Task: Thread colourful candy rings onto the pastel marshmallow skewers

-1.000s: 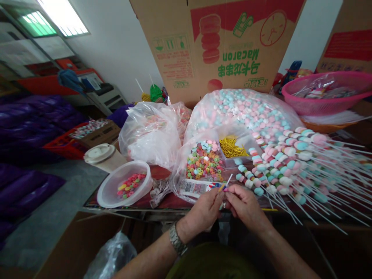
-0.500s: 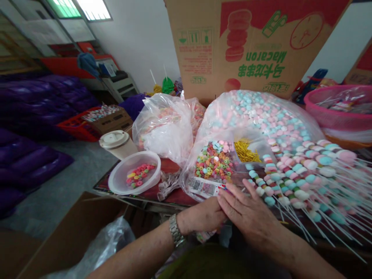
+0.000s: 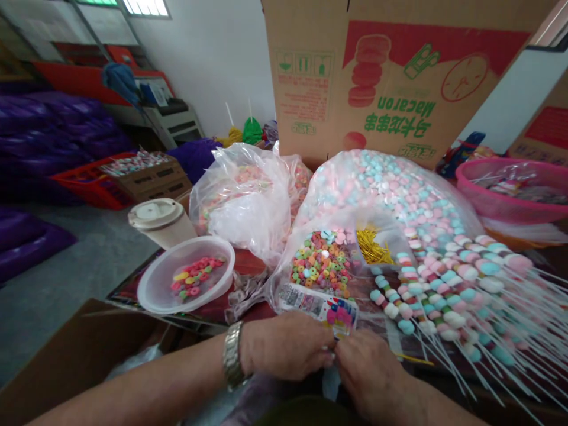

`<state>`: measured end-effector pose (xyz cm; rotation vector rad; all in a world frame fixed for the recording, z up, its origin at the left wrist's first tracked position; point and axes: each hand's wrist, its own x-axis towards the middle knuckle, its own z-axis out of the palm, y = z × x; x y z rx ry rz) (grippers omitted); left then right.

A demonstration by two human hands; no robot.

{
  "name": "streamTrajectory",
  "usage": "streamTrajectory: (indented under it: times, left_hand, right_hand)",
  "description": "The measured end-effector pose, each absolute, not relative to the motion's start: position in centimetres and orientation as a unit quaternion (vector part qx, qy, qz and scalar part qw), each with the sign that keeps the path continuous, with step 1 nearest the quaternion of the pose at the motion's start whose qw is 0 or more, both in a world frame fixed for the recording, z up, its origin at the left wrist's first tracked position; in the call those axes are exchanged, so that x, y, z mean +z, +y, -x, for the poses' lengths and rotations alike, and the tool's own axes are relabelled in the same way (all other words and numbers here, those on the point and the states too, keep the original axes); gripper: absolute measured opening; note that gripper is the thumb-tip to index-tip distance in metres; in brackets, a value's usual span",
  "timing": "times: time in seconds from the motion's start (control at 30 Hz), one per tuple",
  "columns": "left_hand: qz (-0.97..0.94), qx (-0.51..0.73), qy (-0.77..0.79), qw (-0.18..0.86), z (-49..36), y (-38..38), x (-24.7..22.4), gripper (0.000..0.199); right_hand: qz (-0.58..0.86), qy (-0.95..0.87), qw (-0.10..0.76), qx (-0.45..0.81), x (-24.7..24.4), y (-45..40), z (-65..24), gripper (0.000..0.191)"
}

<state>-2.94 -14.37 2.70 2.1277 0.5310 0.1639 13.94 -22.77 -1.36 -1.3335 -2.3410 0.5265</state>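
Note:
My left hand (image 3: 288,345), with a metal watch at its wrist, is closed at the table's near edge. My right hand (image 3: 370,367) is closed right beside it, the knuckles of both almost touching. A scrap of clear plastic (image 3: 331,383) shows beneath them; what the fingers hold is hidden. Just beyond lies a printed label (image 3: 317,306) on a clear bag. Behind it are ring-shaped cereal pieces (image 3: 322,260) in many colours, and a compartment holds gold twist ties (image 3: 373,245). To the right lie several marshmallow skewers (image 3: 452,284) on white sticks.
A large clear bag of pink and blue marshmallows (image 3: 399,183) stands behind. On the left are a bowl (image 3: 153,296) with some rings, a lidded cup (image 3: 162,228) and a bag of rings (image 3: 248,201). A pink basket (image 3: 523,201) sits at right, a carton (image 3: 319,118) behind.
My right hand has come down off the left, its outstretched fingers now curled shut beside it. The printed label shows more fully. The whole view has shifted slightly.

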Motion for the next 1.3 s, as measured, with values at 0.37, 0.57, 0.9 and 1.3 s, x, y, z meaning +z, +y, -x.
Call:
streamTrajectory:
  times: [0.37,0.57,0.9,1.3]
  left_hand:
    - [-0.740,0.362,0.394,0.408,2.4,-14.0,0.4,0.021]
    - [-0.370,0.409,0.466,0.692,0.2,-13.7,-1.0,0.028]
    - [-0.290,0.418,0.436,0.742,-1.2,-13.9,-0.3,0.028]
    - [-0.278,0.414,0.437,0.749,-1.9,-14.9,0.3,0.026]
  right_hand:
    - [0.731,-0.654,0.087,0.173,5.7,-11.4,-21.9,0.030]
    - [0.732,-0.648,-0.073,0.197,3.1,-5.0,-24.4,0.023]
    - [0.724,-0.663,-0.062,0.181,2.6,-5.6,-25.2,0.030]
    - [0.732,-0.654,-0.008,0.192,2.5,-5.2,-26.4,0.030]
